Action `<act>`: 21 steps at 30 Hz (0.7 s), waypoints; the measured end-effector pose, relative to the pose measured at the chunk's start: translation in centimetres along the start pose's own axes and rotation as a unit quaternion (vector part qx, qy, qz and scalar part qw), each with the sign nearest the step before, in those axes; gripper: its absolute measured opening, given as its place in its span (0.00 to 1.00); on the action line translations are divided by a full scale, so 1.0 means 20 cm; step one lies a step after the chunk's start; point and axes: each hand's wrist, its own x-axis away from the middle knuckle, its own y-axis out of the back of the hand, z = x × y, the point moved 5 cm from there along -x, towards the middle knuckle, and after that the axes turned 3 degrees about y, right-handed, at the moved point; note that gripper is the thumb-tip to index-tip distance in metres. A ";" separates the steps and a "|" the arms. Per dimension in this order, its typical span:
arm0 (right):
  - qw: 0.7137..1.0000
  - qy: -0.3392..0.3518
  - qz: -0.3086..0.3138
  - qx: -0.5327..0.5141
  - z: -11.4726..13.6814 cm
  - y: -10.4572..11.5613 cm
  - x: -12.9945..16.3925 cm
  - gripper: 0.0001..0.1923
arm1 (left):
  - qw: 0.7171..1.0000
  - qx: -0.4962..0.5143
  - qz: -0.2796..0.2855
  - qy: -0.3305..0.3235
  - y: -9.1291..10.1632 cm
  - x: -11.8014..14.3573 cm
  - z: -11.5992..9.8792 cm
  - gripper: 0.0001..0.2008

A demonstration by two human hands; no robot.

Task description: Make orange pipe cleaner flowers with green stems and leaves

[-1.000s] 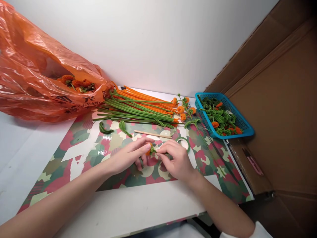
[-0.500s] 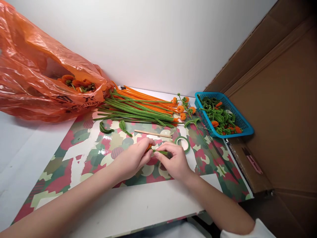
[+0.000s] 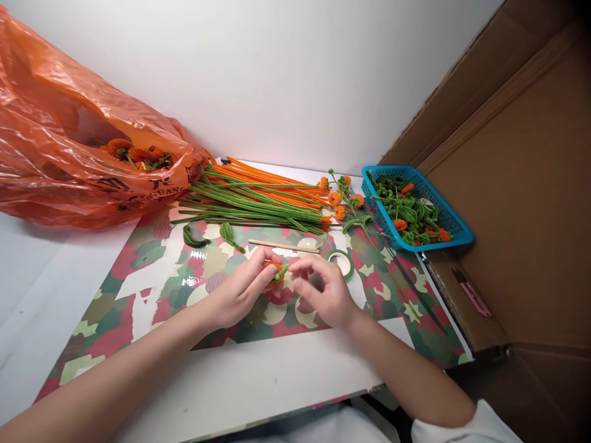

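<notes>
left hand [image 3: 240, 292], right hand [image 3: 323, 295] pinch orange-green pipe-cleaner piece [image 3: 277, 272].

One orange plastic bag [image 3: 69, 141] lies left of the patterned mat [image 3: 152, 277]. One blue basket [image 3: 455, 227] sits at the mat's right. On the mat: one wooden stick [image 3: 282, 246], one tape roll [image 3: 342, 263], two loose green leaf shapes [image 3: 194, 239] and two hands [image 3: 240, 292].

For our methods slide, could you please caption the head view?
Left hand and right hand pinch a small orange-and-green pipe-cleaner piece over a patterned mat.
</notes>
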 end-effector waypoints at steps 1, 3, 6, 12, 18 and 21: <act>1.000 -0.007 -0.007 -0.010 -0.01 0.01 0.00 0.05 | 1.000 0.014 0.006 -0.002 0.00 0.00 0.00 0.15; 1.000 -0.001 -0.010 -0.009 -0.01 0.00 -0.01 0.06 | 1.000 0.009 0.016 -0.006 -0.01 0.00 0.00 0.17; 1.000 0.029 -0.006 -0.004 0.00 -0.02 0.00 0.05 | 1.000 -0.019 0.016 -0.013 -0.02 -0.01 0.00 0.18; 1.000 0.002 -0.023 0.006 -0.01 -0.03 0.00 0.03 | 0.996 -0.075 -0.023 -0.036 -0.03 -0.01 -0.03 0.14; 0.995 -0.087 0.024 -0.042 -0.04 -0.06 0.01 0.06 | 0.980 -0.184 -0.067 -0.032 -0.05 0.01 -0.02 0.09; 0.992 -0.111 0.033 -0.052 -0.05 -0.07 0.02 0.07 | 0.966 -0.231 -0.103 -0.064 -0.06 0.02 -0.03 0.07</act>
